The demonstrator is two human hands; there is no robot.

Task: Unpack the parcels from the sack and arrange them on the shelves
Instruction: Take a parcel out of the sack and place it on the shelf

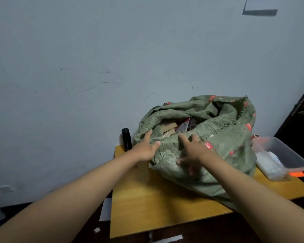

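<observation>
Left hand (146, 149): one, fingers spread straight, pressing the sack's near rim, gripping nothing.
Right hand (194, 151): one, fingers splayed flat on the sack's front, gripping nothing.
Sack (221, 137): one, green, mouth open, on the table.
Parcels (168, 128): several inside the mouth; count unclear.
Bottle (126, 139): one, black, left of the sack.
Tub (288, 155): one, clear, on its right.
Table (147, 199): yellow wood, against a pale wall (77, 67).

Lighting: we note dim, cool, even light; soft shadow under the wall paper (260, 4). Quality: right hand (191, 151) motion-blurred; wide-angle bending at edges.
</observation>
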